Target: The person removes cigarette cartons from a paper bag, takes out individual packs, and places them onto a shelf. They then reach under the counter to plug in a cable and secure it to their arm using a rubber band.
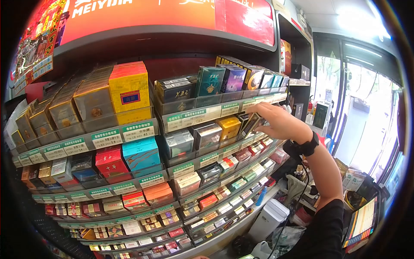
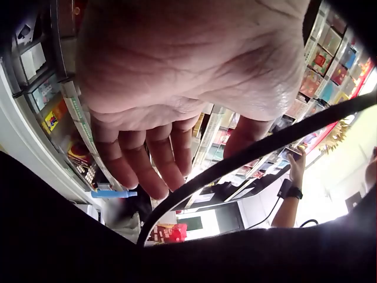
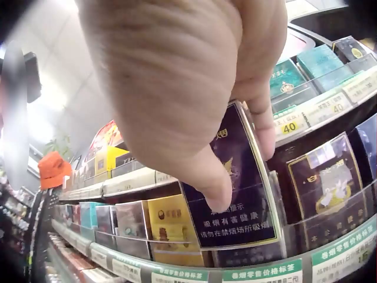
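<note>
My right hand point(image 1: 276, 121) reaches to the second shelf row and pinches a dark pack point(image 1: 249, 125) with gold edges, beside a yellow pack point(image 1: 229, 128). In the right wrist view the thumb of my right hand point(image 3: 177, 88) lies on the front of the dark purple pack point(image 3: 235, 183), with fingers behind it; the pack is tilted, its lower end at the clear shelf front. My left hand point(image 2: 177, 76) shows in the left wrist view, palm visible, fingers loosely bent and holding nothing.
Tiered shelves with green-and-white price labels point(image 1: 194, 117) hold many packs. A white bin point(image 1: 269, 219) stands low at the right, near a blue bottle point(image 1: 261, 196). A black cable point(image 2: 235, 159) crosses before the left palm. A screen point(image 1: 361, 222) is at the lower right.
</note>
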{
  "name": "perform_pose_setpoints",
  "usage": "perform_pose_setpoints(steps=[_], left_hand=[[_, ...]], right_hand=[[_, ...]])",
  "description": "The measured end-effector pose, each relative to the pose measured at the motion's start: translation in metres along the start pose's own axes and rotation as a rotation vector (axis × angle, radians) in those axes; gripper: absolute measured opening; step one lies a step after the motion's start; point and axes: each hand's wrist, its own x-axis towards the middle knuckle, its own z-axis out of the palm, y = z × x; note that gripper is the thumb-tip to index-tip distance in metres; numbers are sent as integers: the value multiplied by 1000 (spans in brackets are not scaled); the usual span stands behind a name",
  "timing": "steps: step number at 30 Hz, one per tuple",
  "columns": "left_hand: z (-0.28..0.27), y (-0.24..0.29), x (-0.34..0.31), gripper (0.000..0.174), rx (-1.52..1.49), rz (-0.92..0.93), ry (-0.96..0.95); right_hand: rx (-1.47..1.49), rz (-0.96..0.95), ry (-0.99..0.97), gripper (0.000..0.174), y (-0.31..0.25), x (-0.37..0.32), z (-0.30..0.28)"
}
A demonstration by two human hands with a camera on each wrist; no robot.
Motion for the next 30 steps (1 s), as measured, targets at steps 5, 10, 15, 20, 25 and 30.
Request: perform_pose_setpoints(steps=[5, 10, 15, 20, 25, 30], left_hand=[[3, 0, 0, 21, -13, 8, 29], [5, 5, -2, 20, 9, -9, 32], [9, 10, -6, 18, 53, -41, 45], [14, 17, -8, 15, 56, -132, 97], [-45, -19, 6, 29, 479, -179, -62], [-18, 16, -3, 17, 594, -346, -128]], right_hand=[[-8, 152, -20, 51, 0, -1, -1], [-259, -56, 256, 54, 3, -2, 15], [-222, -53, 381, 54, 15, -2, 40], [-246, -78, 414, 36, 12, -17, 62], [7, 100, 514, 32, -63, -114, 92], [403, 893, 386, 12, -165, -323, 166]])
